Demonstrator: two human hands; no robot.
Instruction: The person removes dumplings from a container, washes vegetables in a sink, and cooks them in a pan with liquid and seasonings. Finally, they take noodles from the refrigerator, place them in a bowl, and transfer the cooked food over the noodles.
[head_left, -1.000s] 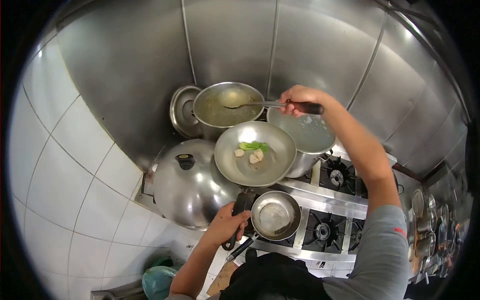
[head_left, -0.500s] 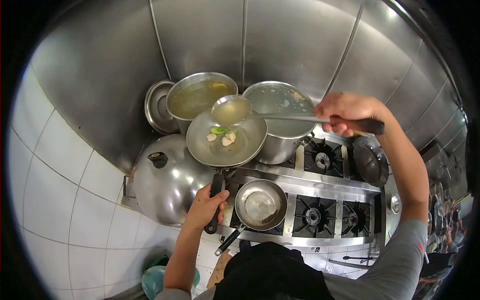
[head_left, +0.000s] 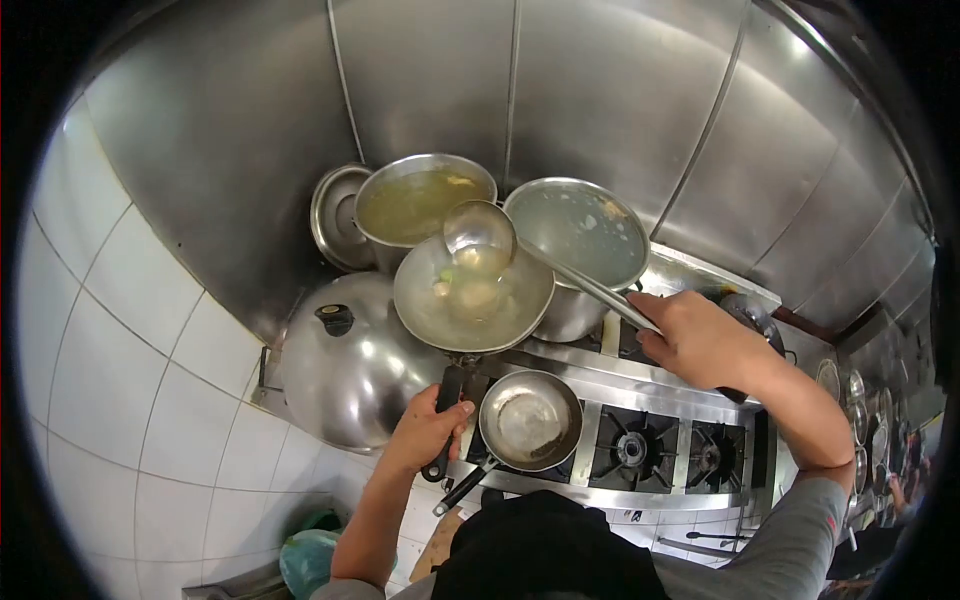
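Note:
My left hand (head_left: 425, 437) is wrapped round the black handle of a deep frying pan (head_left: 420, 318), held up level with the pot rims. My right hand (head_left: 700, 338) grips the long handle of a ladle (head_left: 480, 222). The ladle's bowl is tipped over the pan, and cloudy broth (head_left: 478, 298) pours from it. Beneath the broth show blurred pale pieces and a bit of green. Behind the pan stand a pot of yellowish broth (head_left: 425, 208) and a pot of cloudy liquid (head_left: 575, 235).
A small saucepan (head_left: 530, 420) sits on a front burner below the frying pan. Beside it are black burner grates (head_left: 632, 447). A large domed lid (head_left: 370, 375) lies at left, and a round lid (head_left: 335, 215) leans on the steel wall. A dark pan (head_left: 752, 315) is at right.
The ladle has turned from level and full to tipped, and its broth is now pouring into the frying pan. My right hand has moved lower, towards me.

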